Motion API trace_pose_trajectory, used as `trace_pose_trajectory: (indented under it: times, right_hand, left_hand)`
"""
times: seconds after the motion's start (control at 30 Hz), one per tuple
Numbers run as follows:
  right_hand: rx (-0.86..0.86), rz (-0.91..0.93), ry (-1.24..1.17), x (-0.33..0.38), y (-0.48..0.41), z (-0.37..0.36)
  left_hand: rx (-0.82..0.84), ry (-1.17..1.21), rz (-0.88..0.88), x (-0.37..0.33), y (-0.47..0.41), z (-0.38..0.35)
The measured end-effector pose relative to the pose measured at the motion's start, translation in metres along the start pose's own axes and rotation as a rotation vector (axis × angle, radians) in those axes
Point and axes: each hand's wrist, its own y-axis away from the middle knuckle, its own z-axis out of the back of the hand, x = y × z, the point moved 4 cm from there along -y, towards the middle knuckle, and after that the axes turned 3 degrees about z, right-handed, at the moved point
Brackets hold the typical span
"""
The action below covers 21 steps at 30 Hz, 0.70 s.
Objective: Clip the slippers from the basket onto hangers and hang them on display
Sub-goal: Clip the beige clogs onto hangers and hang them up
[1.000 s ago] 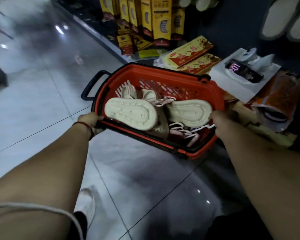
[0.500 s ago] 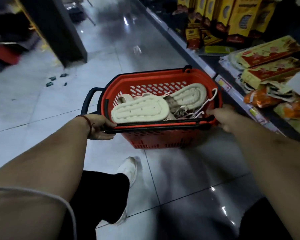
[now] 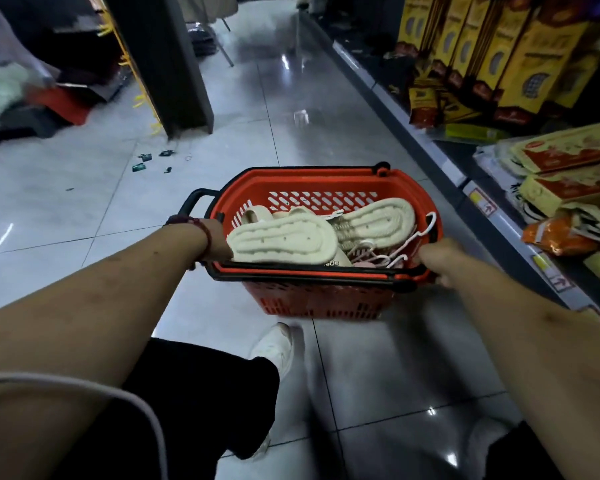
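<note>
Left hand (image 3: 217, 239), middle left of frame: wrapped over basket (image 3: 312, 174) rim, fingers mostly hidden. Basket in middle, looks lifted off floor (image 3: 222, 133); cream slippers (image 3: 284, 239) inside, soles up, hangers (image 3: 371, 252) tangled at right end. Right hand (image 3: 437, 259): fingers curled round right end. Hold both ends level so nothing tips out. Mind shelf (image 3: 482, 199) at right.

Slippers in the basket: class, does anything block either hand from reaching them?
Nothing visible does. The slippers lie uncovered, soles up, on top in the basket; the left hand and right hand grip its ends, close beside them.
</note>
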Motion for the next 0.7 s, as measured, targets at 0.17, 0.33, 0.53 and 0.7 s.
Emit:
trace_pose_trajectory:
  times: [0.17, 0.33, 0.53, 0.7]
  right_hand:
    - [-0.002, -0.005, 0.302, 0.022, 0.020, 0.014]
    - [-0.064, 0.150, 0.912, 0.075, 0.031, 0.024]
    - [-0.012, 0.616, 0.836, 0.099, 0.045, -0.021]
    - [0.331, 0.572, 0.769, 0.096, 0.042, -0.091]
  left_hand:
    - [-0.203, -0.014, -0.399, -0.056, -0.029, -0.008]
    - [-0.267, -0.119, -0.384, -0.090, -0.049, -0.016]
    - [-0.210, -0.260, -0.436, -0.090, -0.057, -0.023]
    - [-0.203, -0.198, -0.485, -0.077, -0.076, -0.025]
